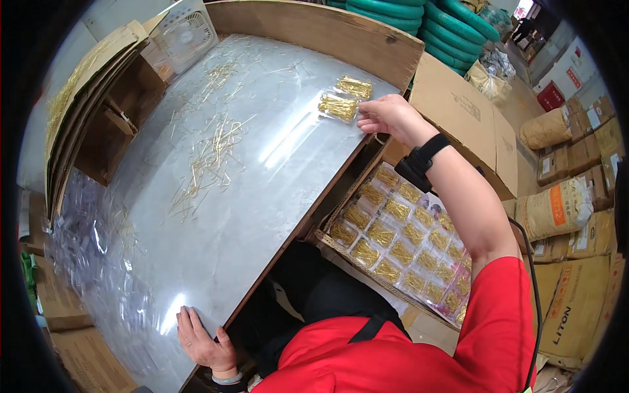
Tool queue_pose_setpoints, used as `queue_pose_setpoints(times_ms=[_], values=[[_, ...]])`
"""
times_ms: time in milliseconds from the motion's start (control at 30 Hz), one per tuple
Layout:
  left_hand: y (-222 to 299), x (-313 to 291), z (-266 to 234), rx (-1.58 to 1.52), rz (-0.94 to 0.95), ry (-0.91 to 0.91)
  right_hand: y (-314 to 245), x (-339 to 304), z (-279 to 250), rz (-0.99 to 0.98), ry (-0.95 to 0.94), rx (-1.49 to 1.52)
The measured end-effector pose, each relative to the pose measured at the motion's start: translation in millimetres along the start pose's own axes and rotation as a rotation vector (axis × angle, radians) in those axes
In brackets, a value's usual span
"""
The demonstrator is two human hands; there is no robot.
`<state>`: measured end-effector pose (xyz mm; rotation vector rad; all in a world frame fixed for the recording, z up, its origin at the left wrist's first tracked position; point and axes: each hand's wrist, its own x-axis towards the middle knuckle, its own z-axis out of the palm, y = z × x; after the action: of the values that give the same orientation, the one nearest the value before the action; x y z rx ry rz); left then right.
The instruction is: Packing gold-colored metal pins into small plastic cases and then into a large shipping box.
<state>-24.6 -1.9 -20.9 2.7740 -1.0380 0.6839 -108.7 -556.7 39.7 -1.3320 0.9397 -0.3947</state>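
Note:
My left hand lies flat on the grey tabletop near its lower edge, fingers stretched out and holding nothing. At the table's far right edge, my right hand has its bent fingers at the right end of a clear pack of gold wire pins. A second clear pack lies just beyond the first. Loose gold wire pins spread in a messy heap across the middle of the table, with a smaller scatter farther back.
Below my right arm, a carton holds rows of filled packs. Many clear plastic cases pile along the table's left side. A cardboard box and a white fan stand at the far left. A wooden board edges the back.

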Motion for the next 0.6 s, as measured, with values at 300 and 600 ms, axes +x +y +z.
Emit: queue_pose_setpoints(times_ms=[300,600], values=[[2,2,1,-0.023,0.000,0.022,5,22,13,0.026,0.068,0.037],[0,2,1,-0.019,0.020,0.034,-3,-9,14,0.065,0.009,-0.152]])
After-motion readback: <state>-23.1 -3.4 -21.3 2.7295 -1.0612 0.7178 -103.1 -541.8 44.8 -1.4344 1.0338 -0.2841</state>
